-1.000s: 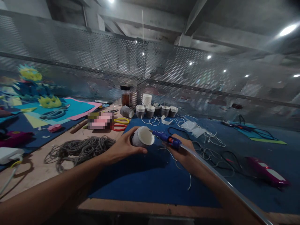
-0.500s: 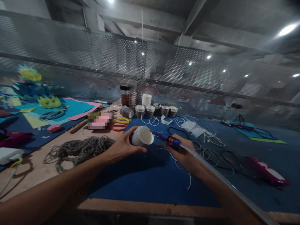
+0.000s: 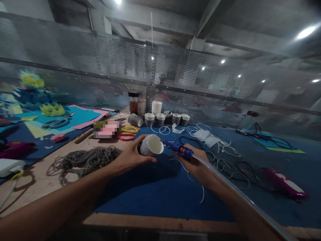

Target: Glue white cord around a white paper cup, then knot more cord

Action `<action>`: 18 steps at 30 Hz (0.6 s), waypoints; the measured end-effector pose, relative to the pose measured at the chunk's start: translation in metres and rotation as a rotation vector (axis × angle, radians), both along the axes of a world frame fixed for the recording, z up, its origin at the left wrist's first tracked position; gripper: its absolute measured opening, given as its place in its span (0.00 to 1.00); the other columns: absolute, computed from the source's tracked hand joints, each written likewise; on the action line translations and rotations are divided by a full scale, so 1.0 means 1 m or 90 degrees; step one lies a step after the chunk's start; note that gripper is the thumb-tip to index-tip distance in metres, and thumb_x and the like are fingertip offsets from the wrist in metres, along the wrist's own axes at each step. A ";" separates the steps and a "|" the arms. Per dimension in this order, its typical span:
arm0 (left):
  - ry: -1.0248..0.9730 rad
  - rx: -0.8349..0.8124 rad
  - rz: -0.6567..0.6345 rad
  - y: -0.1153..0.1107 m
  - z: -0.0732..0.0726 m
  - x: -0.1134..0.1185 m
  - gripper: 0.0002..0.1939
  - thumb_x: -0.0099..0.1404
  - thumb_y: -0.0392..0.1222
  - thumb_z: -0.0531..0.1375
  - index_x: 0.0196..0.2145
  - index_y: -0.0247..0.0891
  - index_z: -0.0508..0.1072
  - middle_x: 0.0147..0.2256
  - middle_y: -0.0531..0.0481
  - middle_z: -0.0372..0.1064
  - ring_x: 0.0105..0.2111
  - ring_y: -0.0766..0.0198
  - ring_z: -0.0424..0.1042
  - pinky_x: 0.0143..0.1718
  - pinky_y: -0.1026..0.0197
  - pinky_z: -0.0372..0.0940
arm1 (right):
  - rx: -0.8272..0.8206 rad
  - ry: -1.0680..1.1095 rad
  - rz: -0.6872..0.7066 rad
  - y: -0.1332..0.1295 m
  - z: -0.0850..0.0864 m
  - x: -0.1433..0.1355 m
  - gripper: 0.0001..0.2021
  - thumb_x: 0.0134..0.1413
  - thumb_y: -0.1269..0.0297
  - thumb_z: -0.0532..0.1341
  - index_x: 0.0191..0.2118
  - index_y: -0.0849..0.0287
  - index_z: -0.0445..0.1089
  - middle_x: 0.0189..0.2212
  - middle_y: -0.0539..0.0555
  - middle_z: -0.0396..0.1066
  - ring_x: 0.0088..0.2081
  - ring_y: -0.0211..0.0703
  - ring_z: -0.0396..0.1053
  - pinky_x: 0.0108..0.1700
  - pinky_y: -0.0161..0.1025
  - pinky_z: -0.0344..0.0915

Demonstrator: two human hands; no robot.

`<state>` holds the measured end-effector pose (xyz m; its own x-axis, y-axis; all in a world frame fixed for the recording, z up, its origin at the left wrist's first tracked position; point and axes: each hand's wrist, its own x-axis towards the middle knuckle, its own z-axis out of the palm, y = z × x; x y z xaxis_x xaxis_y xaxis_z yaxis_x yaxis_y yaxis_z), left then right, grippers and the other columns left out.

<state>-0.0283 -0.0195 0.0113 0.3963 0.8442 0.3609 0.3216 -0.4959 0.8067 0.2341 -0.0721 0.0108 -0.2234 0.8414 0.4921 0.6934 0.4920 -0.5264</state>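
A paper cup [image 3: 152, 146] with a grey-wrapped outside is tilted in my left hand [image 3: 132, 154], its white mouth turned towards me and to the right. My thumb lies along its lower side and the fingers go round behind it. In my right hand [image 3: 195, 167] is a blue hot glue gun [image 3: 179, 149], with a long clear glue stick [image 3: 233, 190] running back from it over my forearm. The nozzle points left at the cup's rim; whether it touches, I cannot tell. Beneath both hands lies a blue mat [image 3: 160, 197].
Several small cups [image 3: 160, 119] stand in a row at the back, beside a lying grey cup [image 3: 135, 119] and a lidded jar [image 3: 133, 103]. Grey cord [image 3: 87, 162] is heaped at left, near red-handled scissors [image 3: 127, 136]. White string [image 3: 202, 194] and a magenta tool [image 3: 284, 184] lie right.
The cup and my left hand have shifted very slightly left. The glue gun stays by the rim, and the rest looks the same.
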 end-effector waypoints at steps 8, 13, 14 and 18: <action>0.011 0.012 0.017 0.004 -0.005 -0.001 0.40 0.47 0.52 0.71 0.55 0.39 0.65 0.52 0.44 0.70 0.54 0.47 0.66 0.57 0.49 0.60 | -0.002 -0.015 0.008 0.000 0.002 0.001 0.12 0.62 0.56 0.57 0.30 0.55 0.62 0.24 0.49 0.64 0.24 0.37 0.60 0.26 0.34 0.53; 0.014 0.009 0.023 0.005 -0.005 -0.001 0.40 0.46 0.52 0.71 0.55 0.38 0.65 0.51 0.44 0.70 0.54 0.47 0.66 0.57 0.50 0.60 | 0.006 -0.023 -0.001 0.001 -0.001 0.002 0.12 0.62 0.56 0.58 0.30 0.55 0.61 0.24 0.48 0.63 0.24 0.37 0.60 0.26 0.34 0.52; 0.012 0.008 0.024 0.006 -0.005 -0.001 0.40 0.46 0.52 0.71 0.55 0.39 0.65 0.51 0.44 0.70 0.54 0.47 0.66 0.57 0.50 0.60 | 0.004 -0.024 0.000 0.001 -0.001 0.003 0.11 0.62 0.56 0.58 0.30 0.55 0.61 0.24 0.48 0.64 0.24 0.37 0.60 0.26 0.34 0.52; 0.012 0.010 0.013 0.006 -0.007 -0.001 0.40 0.47 0.51 0.71 0.55 0.39 0.65 0.51 0.43 0.69 0.54 0.48 0.66 0.57 0.49 0.59 | -0.006 -0.019 0.005 0.000 0.001 0.002 0.11 0.62 0.56 0.57 0.30 0.55 0.62 0.24 0.48 0.64 0.24 0.38 0.60 0.26 0.34 0.52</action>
<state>-0.0292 -0.0130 0.0047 0.3863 0.8461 0.3671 0.3465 -0.5020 0.7924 0.2361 -0.0725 0.0119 -0.2446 0.8440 0.4773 0.7055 0.4926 -0.5095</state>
